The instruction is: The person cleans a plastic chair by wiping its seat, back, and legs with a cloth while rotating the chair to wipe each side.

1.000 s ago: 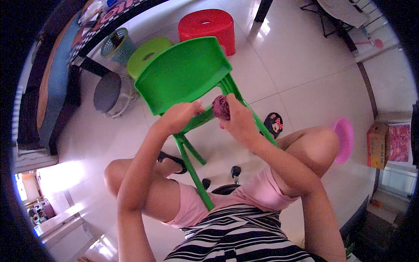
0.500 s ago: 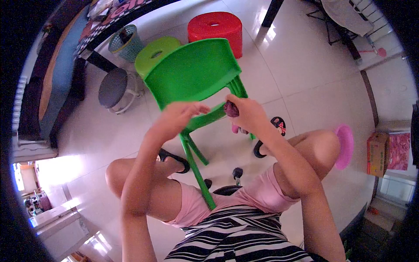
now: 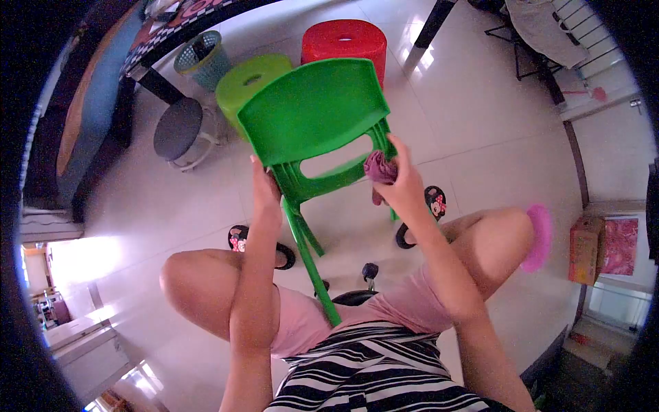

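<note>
- Grips a bunched mauve cloth (image 3: 379,168) in the right hand (image 3: 405,189), with fingers curled round it and folds bulging out on the inner side.
- Keeps that cloth at the right side of a bright green plastic chair (image 3: 312,113), just below the right corner of its broad curved panel.
- Looks close to touching the chair's right upright with an extended right finger; cannot tell contact from a narrow gap.
- Sets the left hand (image 3: 264,193) along the chair's left edge, below the panel's left corner, palm inward; cannot tell a grip from a light touch, with some fingers hidden.
- Stands at a slant on the pale tiled floor (image 3: 467,178), as for the chair, with one long green leg (image 3: 313,266) reaching back to the pale pink shorts (image 3: 302,316).
- Seems under way rather than finished, judging by a cloth not yet put down and hands at both sides of the chair.
- Offers no clear mark or wet patch on the green plastic to measure by; cannot tell how much is done or left.
</note>
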Available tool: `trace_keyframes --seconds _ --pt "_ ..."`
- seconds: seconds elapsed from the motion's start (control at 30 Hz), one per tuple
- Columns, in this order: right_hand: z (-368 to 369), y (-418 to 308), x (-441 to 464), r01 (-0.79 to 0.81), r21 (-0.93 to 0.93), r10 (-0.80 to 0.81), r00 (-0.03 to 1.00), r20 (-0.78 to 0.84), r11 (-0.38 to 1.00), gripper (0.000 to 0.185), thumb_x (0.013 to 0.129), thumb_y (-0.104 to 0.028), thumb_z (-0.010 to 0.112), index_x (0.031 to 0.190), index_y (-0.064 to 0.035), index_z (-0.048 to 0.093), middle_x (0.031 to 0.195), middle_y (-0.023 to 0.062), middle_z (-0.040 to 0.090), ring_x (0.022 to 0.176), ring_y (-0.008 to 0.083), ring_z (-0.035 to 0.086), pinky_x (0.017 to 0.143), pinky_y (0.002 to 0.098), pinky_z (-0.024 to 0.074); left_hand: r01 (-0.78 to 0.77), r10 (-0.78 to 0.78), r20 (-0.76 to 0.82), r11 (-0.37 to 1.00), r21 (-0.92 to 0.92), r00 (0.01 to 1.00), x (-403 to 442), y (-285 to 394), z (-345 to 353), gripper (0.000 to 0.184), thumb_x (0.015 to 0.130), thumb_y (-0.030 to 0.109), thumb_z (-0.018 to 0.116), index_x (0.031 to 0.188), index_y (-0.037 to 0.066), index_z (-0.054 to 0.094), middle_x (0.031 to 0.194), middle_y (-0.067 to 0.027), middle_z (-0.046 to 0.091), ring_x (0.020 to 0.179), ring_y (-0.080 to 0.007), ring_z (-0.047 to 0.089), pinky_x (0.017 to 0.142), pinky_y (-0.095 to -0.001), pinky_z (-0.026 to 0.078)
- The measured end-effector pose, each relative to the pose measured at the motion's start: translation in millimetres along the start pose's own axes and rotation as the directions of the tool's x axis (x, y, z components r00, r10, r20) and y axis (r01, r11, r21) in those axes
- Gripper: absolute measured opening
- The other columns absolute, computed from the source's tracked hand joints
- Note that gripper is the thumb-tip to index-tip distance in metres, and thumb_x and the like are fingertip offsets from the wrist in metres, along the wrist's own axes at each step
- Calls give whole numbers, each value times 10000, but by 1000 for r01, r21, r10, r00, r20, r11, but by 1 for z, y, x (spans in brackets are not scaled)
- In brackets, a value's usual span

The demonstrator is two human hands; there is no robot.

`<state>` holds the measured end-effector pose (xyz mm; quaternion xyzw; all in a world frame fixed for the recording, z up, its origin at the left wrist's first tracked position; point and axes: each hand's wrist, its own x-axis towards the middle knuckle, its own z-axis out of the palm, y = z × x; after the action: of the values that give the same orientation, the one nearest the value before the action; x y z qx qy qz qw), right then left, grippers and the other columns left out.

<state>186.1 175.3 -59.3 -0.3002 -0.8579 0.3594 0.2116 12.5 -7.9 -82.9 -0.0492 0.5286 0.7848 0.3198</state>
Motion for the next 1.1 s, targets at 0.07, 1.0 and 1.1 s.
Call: trace_keyframes --seconds 0.07,1.0,1.1 --pt "4 13 -6 -118 152 141 979 -149 981 486 712 -153 753 1140 -71 538 818 115 637 733 253 645 674 384 503 25 -23 -49 999 41 999 -8 3 9 529 974 510 363 1266 90 500 1141 -71 587 1018 -229 542 931 -361 406" --pt "45 35 -1 -21 46 39 902 -431 999 371 665 -60 716 1010 -25 586 928 124 599 866 309 598 797 400 462 43 -52 -50 986 -160 997 4 -18 1 443 955 492 436 1096 98 580 884 -60 637 794 -233 610 745 -398 501" --pt "48 29 -3 -18 25 28 875 -484 1000 285 687 -63 694 945 -9 586 868 107 607 808 248 587 753 360 454 88 -98 -45 978 -189 994 8 -19 0 434 959 476 437 1111 95 576 907 -65 639 799 -235 609 742 -397 501"
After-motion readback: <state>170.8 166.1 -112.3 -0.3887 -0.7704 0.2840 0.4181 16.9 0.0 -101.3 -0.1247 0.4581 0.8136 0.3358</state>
